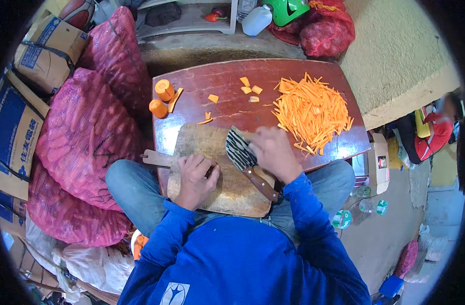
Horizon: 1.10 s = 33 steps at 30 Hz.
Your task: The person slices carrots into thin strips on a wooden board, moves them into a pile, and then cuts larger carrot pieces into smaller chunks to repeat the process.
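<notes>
On a wooden cutting board (227, 195) at the near side of the table lies a knife (252, 165), its broad blade streaked dark and silver and its brown handle pointing toward me. My left hand (196, 175) rests on the board's left part with its fingers curled; what they may hold is hidden. Beside the blade's right edge is my right hand (274, 152), off the knife's handle, its fingers bent and blurred. A pale flat handle-shaped piece (158, 158) sticks out left of the board. Two orange carrot chunks (165, 90) stand at the table's far left.
A heap of carrot strips (312, 113) covers the right of the reddish table (202, 81). Small carrot scraps (245, 90) are scattered at its far side. Full pink mesh sacks (90, 137) and tied cardboard boxes (19, 122) crowd the left. At right, another person (438, 132) is partly visible.
</notes>
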Motion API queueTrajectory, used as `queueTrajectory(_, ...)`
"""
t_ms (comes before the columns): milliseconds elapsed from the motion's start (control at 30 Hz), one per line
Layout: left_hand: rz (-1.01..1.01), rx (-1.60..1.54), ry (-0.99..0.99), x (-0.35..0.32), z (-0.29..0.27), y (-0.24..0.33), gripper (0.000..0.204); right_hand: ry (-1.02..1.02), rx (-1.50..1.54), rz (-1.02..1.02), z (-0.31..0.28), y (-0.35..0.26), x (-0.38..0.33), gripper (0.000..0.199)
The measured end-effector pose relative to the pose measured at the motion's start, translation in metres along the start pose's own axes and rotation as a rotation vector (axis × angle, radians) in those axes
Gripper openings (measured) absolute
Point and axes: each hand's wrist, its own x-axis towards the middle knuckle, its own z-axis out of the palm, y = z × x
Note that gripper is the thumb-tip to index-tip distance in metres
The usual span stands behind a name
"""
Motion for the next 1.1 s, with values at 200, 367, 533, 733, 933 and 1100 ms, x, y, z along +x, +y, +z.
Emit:
queueTrajectory(200, 0.021, 0.036, -0.015, 0.001, 0.004, -0.002, 0.01, 0.091, 0.003, 0.262, -0.021, 0.018, -0.01, 0.021)
queueTrajectory(367, 0.009, 0.028, -0.014, 0.0, 0.002, -0.001, 0.013, -0.14, 0.295, 0.154, -0.036, 0.005, -0.019, 0.016)
queueTrajectory(533, 0.022, 0.009, -0.007, 0.0, 0.005, -0.002, 0.013, -0.017, 0.103, 0.318, -0.013, 0.031, -0.025, 0.014)
queueTrajectory(733, 0.026, 0.014, -0.009, 0.001, 0.004, 0.0, 0.013, 0.178, 0.124, 0.491, -0.019, 0.038, -0.03, 0.022)
queueTrajectory(933, 0.026, 0.021, 0.0, -0.001, 0.004, -0.004, 0.012, 0.058, -0.166, 0.391, -0.01, 0.023, -0.025, 0.032)
queueTrajectory(1100, 0.026, -0.011, 0.001, 0.0, 0.003, -0.004, 0.011, 0.05, 0.009, 0.424, -0.03, 0.032, -0.019, 0.03)
